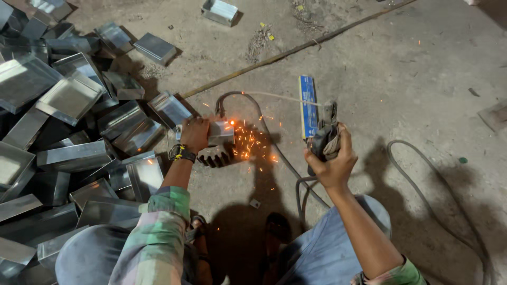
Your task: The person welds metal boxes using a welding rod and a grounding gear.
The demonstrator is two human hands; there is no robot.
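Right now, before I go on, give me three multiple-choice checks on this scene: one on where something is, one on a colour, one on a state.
1. Where does the heap of metal boxes lie?
A. To the person's left
B. To the person's right
C. Behind the flat bar

2. What colour is the flat bar on the floor?
A. Red
B. Blue
C. Green

3. What is happening at the small metal box under the left hand?
A. It is wet
B. Sparks fly from it
C. It is wrapped in cloth

Answers:
1 A: the heap fills the left side of the view.
2 B: the bar is blue, lying beyond the right hand, which grips a welding holder.
3 B: orange sparks scatter from its right edge.
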